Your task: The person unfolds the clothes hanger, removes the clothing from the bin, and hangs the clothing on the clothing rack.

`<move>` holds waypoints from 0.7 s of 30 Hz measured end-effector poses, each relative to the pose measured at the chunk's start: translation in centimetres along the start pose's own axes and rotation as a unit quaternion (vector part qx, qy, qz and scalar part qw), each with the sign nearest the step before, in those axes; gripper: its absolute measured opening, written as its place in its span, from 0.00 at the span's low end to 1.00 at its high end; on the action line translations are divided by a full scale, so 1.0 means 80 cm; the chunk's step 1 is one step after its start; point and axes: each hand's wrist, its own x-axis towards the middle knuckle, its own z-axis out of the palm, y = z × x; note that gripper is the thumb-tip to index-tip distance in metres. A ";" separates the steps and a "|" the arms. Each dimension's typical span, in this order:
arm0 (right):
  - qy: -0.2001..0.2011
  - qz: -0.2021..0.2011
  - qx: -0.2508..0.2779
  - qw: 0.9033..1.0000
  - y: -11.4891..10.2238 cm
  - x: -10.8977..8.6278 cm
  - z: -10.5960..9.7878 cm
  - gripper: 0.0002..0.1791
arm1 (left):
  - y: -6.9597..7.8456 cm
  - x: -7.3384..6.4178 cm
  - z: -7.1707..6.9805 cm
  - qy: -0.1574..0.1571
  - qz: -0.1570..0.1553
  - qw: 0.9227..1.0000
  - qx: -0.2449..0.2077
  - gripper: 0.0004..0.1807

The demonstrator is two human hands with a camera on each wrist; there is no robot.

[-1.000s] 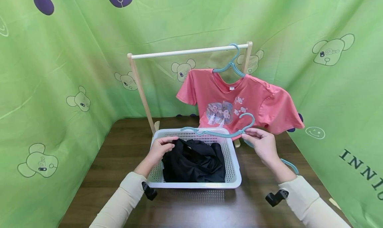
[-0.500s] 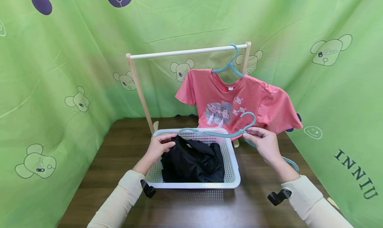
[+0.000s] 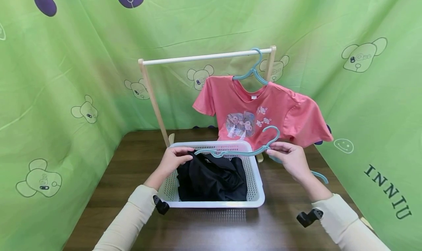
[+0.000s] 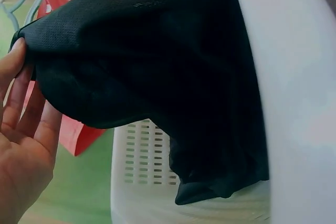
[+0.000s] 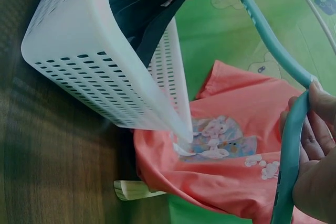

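My left hand pinches the upper edge of a black garment, lifting it a little; the rest lies bunched in the white basket. In the left wrist view the pinched cloth stretches from thumb and fingers back into the basket. With my right hand I grip a blue clothes hanger near its middle, below the hook. One arm of the hanger reaches left over the basket, its tip close to the garment's raised edge. Whether the tip touches the cloth, I cannot tell.
Behind the basket stands a wooden rack with a white rail. A pink T-shirt hangs on it at the right from another blue hanger. A further blue hanger lies on the brown table by my right forearm.
The hanger in my right hand has dipped slightly and its left tip has come nearer my left hand. My left hand still holds the garment, having shifted slightly left.
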 end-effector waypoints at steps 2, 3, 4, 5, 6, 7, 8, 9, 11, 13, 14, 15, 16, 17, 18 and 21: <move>-0.003 -0.001 -0.004 1.000 0.000 0.000 0.001 0.19 | -0.006 0.003 -0.001 -0.007 0.003 1.000 0.004 0.15; -0.004 -0.001 -0.008 1.000 0.001 0.000 0.002 0.19 | -0.009 0.004 -0.002 -0.010 0.004 1.000 0.004 0.15; -0.004 -0.001 -0.010 1.000 0.001 0.000 0.002 0.19 | -0.013 0.006 -0.002 -0.012 0.006 1.000 0.004 0.15; -0.004 -0.001 -0.013 1.000 0.002 0.000 0.003 0.19 | -0.015 0.007 -0.002 -0.014 0.009 1.000 0.007 0.15; -0.005 -0.002 -0.017 1.000 0.003 0.001 0.004 0.19 | -0.020 0.009 -0.002 -0.016 0.013 1.000 0.007 0.15; -0.005 -0.002 -0.020 1.000 0.003 0.001 0.004 0.20 | -0.021 0.009 -0.002 -0.017 0.016 1.000 0.008 0.15; -0.004 -0.003 -0.021 1.000 0.003 0.001 0.005 0.20 | -0.023 0.010 -0.001 -0.018 0.023 1.000 0.009 0.15; -0.005 -0.003 -0.020 1.000 0.003 0.001 0.005 0.20 | -0.024 0.010 -0.001 -0.018 0.030 0.999 0.012 0.15; -0.005 -0.005 -0.019 1.000 0.002 0.001 0.006 0.20 | -0.025 0.011 0.001 -0.015 0.045 0.999 0.016 0.14; -0.004 -0.005 -0.017 1.000 0.002 0.001 0.007 0.20 | -0.025 0.012 0.002 -0.008 0.057 0.998 0.014 0.13; -0.004 -0.006 -0.014 1.000 0.002 0.001 0.007 0.20 | -0.025 0.012 0.002 -0.001 0.061 0.998 0.013 0.13; -0.005 -0.006 -0.014 1.000 0.003 0.001 0.007 0.20 | -0.025 0.013 0.003 0.004 0.064 0.998 0.011 0.13; -0.005 -0.005 -0.014 1.000 0.003 0.001 0.007 0.20 | -0.026 0.013 0.003 0.010 0.065 0.998 0.009 0.13; -0.006 -0.005 -0.014 1.000 0.003 0.001 0.007 0.20 | -0.025 0.013 0.003 0.014 0.065 0.998 0.006 0.13; -0.006 -0.004 -0.013 1.000 0.004 0.002 0.007 0.20 | -0.025 0.014 0.004 0.018 0.065 0.998 0.004 0.12; -0.009 -0.004 -0.011 1.000 0.004 0.002 0.007 0.20 | -0.025 0.014 0.004 0.023 0.067 0.997 0.000 0.11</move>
